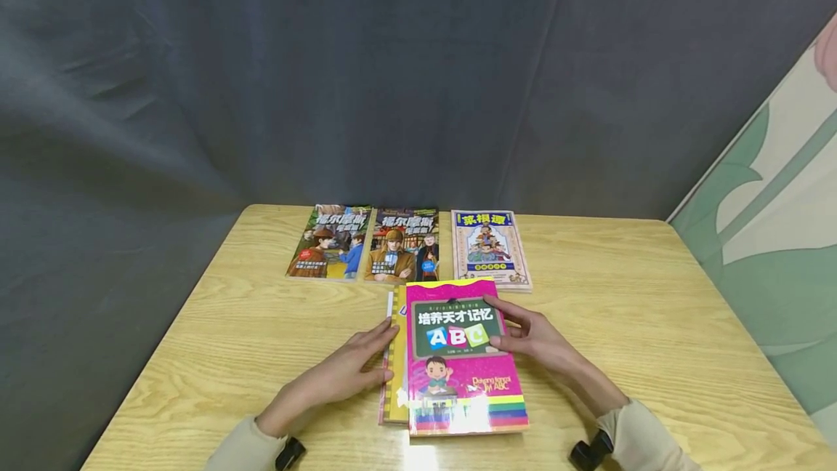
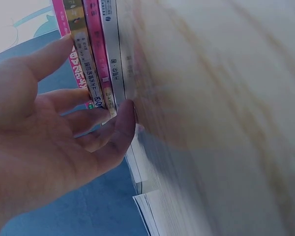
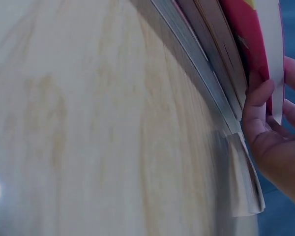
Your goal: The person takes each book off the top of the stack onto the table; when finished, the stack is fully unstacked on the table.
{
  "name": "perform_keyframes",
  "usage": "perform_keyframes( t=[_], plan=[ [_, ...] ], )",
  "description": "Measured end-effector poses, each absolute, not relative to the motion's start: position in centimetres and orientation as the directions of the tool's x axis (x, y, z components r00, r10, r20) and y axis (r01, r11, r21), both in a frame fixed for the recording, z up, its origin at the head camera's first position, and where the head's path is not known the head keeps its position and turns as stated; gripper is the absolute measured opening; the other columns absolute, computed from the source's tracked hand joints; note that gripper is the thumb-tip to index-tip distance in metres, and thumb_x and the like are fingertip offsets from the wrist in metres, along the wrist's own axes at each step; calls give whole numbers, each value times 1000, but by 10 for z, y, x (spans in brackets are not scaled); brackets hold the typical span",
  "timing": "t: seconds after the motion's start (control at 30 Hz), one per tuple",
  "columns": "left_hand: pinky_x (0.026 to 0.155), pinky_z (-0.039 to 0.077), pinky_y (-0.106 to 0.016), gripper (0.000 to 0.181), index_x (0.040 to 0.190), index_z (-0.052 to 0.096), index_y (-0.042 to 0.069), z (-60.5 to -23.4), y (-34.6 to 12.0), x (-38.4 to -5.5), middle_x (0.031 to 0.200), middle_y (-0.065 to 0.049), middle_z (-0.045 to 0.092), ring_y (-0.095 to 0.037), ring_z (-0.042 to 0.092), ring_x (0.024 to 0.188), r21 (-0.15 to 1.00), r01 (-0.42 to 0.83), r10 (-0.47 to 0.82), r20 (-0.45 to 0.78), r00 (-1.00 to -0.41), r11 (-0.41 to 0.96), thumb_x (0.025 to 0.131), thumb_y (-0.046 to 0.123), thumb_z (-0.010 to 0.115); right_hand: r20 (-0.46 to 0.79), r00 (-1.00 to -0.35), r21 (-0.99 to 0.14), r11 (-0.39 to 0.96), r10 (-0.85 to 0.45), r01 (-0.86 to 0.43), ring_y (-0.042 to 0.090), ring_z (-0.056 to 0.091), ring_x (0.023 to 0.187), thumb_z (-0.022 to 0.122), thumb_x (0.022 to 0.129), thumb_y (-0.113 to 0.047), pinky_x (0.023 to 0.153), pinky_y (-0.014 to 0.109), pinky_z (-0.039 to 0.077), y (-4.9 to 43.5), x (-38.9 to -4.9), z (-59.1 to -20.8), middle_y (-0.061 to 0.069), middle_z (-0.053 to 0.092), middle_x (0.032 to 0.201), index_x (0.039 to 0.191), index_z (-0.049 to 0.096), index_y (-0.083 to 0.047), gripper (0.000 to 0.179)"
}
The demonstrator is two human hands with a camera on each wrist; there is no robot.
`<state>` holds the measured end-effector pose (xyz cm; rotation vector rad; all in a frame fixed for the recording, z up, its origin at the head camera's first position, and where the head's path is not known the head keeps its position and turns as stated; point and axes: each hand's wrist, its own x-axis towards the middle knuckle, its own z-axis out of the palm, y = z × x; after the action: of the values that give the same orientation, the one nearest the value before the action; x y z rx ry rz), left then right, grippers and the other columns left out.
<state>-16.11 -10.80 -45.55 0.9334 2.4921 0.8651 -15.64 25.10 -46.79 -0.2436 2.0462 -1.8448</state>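
A pink ABC book (image 1: 458, 376) with a rainbow stripe at its bottom lies on top of a stack near the table's front. My right hand (image 1: 539, 340) grips its right edge, with fingers on the cover and others under it in the right wrist view. Beneath, a yellow book (image 1: 396, 391) sticks out to the left. Against the stack's left side rests my left hand (image 1: 346, 369), its fingertips touching the spines. The left wrist view shows these as pink, yellow and a white spine (image 2: 113, 54).
Behind the stack, two detective comic books (image 1: 330, 242) (image 1: 402, 246) and a cream book with a blue title band (image 1: 490, 249) lie flat in a row. A dark curtain (image 1: 392, 78) hangs behind the wooden table (image 1: 261, 355). A patterned panel (image 1: 778, 238) stands at the right.
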Motion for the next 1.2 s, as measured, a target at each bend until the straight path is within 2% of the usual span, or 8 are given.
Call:
perform_keyframes(
  t=[0.1,0.27,0.4,0.57,0.67,0.87,1.03,1.2],
  plan=[
    [111,24,-59,70,154,24,14,-457,-108,-161,160,-7,12,-40,20,142,647,465,674,-104,-731,604,96,41,55,-146,-914,-985,140,-378,99,31,63,109,68,91,-16,87,39,55,254,-156,-463,30,40,142,153,27,-17,75],
    [111,24,-58,70,154,24,14,-458,-109,-159,161,-6,12,-38,20,142,650,459,670,-105,-735,606,96,40,55,-116,-918,-987,149,-378,63,31,65,105,64,93,-14,84,41,56,267,-159,-448,31,39,142,154,26,-17,72],
    [111,24,-57,70,154,24,13,-458,-111,-157,160,-7,13,-36,21,142,654,455,668,-105,-737,604,96,39,56,-122,-939,-981,183,-322,65,29,66,102,62,95,-16,82,39,57,287,-168,-437,30,40,141,154,24,-20,70],
    [111,24,-58,70,154,24,13,-457,-110,-157,160,-8,13,-38,21,142,654,462,673,-98,-733,599,97,40,54,-118,-971,-963,263,-208,61,21,62,104,61,96,-26,84,33,56,323,-186,-421,18,27,149,155,22,-26,71],
    [111,24,-59,69,154,24,13,-456,-110,-158,160,-8,13,-39,20,142,656,463,675,-98,-731,596,97,40,54,-109,-979,-953,298,-170,54,17,61,103,62,95,-29,84,31,55,344,-200,-411,17,26,148,155,20,-28,73],
    [111,24,-58,68,153,25,13,-455,-107,-158,160,-9,13,-40,21,141,647,477,681,-90,-727,595,97,38,54,-118,-985,-923,379,-127,61,13,58,101,60,96,-32,85,27,54,385,-224,-398,19,26,144,156,13,-25,77],
    [111,23,-58,68,153,25,13,-456,-107,-159,160,-9,13,-40,22,141,643,486,684,-84,-724,593,97,39,54,-145,-983,-921,379,-117,91,10,59,98,57,97,-31,86,27,54,416,-238,-401,21,24,144,156,9,-22,77],
    [111,25,-57,69,153,25,14,-458,-107,-160,160,-9,14,-38,23,141,641,485,682,-84,-727,595,97,39,54,-174,-979,-921,370,-111,122,7,61,95,56,98,-28,84,27,55,442,-246,-404,14,32,136,156,5,-17,77]
  ],
)
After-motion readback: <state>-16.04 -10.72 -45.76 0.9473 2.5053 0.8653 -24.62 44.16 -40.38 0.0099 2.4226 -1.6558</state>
